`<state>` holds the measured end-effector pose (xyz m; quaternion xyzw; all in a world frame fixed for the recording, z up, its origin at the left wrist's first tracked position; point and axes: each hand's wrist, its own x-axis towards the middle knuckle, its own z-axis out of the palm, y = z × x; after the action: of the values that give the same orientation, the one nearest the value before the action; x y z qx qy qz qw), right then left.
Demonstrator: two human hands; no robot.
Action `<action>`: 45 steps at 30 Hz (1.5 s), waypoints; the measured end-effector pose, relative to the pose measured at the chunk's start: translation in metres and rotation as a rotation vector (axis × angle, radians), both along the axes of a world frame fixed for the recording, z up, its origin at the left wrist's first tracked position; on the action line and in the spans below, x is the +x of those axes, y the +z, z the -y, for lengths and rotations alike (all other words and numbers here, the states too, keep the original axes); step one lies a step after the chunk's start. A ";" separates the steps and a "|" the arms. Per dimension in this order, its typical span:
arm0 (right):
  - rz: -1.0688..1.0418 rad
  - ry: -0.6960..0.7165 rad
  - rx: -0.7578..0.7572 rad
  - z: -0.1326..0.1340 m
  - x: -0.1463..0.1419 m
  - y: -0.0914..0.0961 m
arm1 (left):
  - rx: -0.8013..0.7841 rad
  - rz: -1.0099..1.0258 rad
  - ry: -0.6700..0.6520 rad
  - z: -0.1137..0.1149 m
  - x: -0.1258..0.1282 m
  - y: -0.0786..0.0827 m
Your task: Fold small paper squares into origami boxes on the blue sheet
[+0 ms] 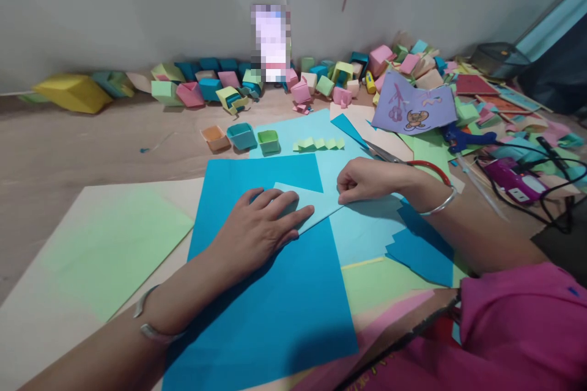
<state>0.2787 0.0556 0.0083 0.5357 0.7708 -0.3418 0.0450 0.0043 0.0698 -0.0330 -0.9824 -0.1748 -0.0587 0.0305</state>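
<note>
A magenta sleeve [518, 317] is seen at the lower right. A large blue sheet [270, 299] is spread on the surface [27, 153], with folded pale-blue paper [316, 200] laid over its upper right edge. The paper is held down by the left hand [266, 220], spread open and flat; its right end is met by the right hand [360, 180], curled into a fist, and whether paper is pinched there cannot be told. Just beyond that fist, red-handled scissors [389, 157] are laid; three paper boxes [243, 142] are lined up past the blue sheet, beside a zigzag green strip [320, 145]
</note>
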 end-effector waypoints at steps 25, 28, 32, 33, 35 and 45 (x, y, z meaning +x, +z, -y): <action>0.347 0.540 0.757 0.076 -0.072 -0.006 | -0.020 0.046 0.023 -0.002 -0.001 -0.002; 0.485 0.512 0.799 0.096 -0.082 -0.017 | -0.027 0.044 0.022 -0.002 -0.001 -0.002; 0.641 0.407 0.728 0.109 -0.084 -0.023 | -0.037 0.029 0.026 -0.002 0.000 -0.003; 0.678 0.354 0.678 0.108 -0.083 -0.023 | -0.037 0.025 0.027 -0.002 0.000 -0.003; 0.728 0.259 0.540 0.104 -0.081 -0.020 | -0.037 0.019 0.028 -0.002 -0.001 -0.003; 0.628 0.131 0.286 0.089 -0.071 0.006 | -0.034 0.043 0.018 -0.003 0.000 -0.002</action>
<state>0.2081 -0.0338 0.0138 0.5650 0.7922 -0.0454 0.2263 0.0044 0.0723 -0.0348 -0.9796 -0.1854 -0.0765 0.0109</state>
